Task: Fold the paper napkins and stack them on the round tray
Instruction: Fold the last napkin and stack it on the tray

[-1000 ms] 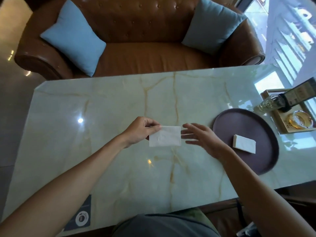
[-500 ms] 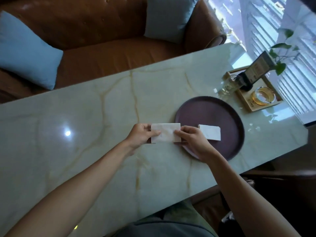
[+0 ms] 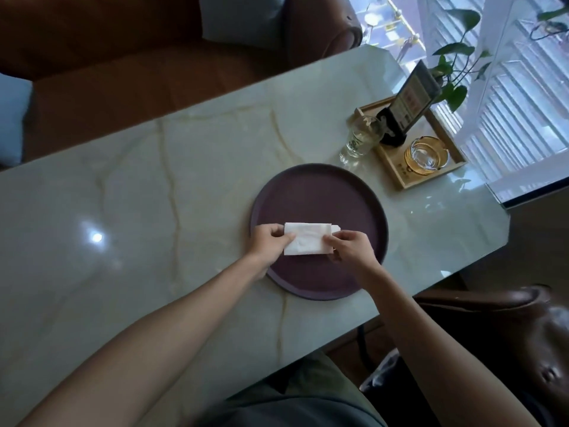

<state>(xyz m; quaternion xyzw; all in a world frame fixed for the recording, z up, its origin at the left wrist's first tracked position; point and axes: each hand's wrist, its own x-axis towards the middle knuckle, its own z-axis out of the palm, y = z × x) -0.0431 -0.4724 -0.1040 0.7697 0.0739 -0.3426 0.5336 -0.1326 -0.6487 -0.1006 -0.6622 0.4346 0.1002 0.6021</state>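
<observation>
White and slightly creased, the folded napkin (image 3: pixel 308 239) is over the middle of the round tray (image 3: pixel 320 192), a dark plum disc on the marbled surface (image 3: pixel 138 195). The left hand (image 3: pixel 268 240) pinches its left edge, the right hand (image 3: pixel 349 246) its right edge. A second napkin's corner (image 3: pixel 335 228) peeks out beneath. Beyond stand a glass (image 3: pixel 360 138) and a wooden tray (image 3: pixel 397 175) with an ashtray (image 3: pixel 426 155).

We see a white folded napkin (image 3: pixel 307 238), a flat rectangle with a faintly creased face, held level over the middle of the round tray (image 3: pixel 320 192). A corner of a second napkin (image 3: pixel 336 228) peeks from beneath its right end. The tray is dark purple, low-rimmed, flat on the marble.
</observation>
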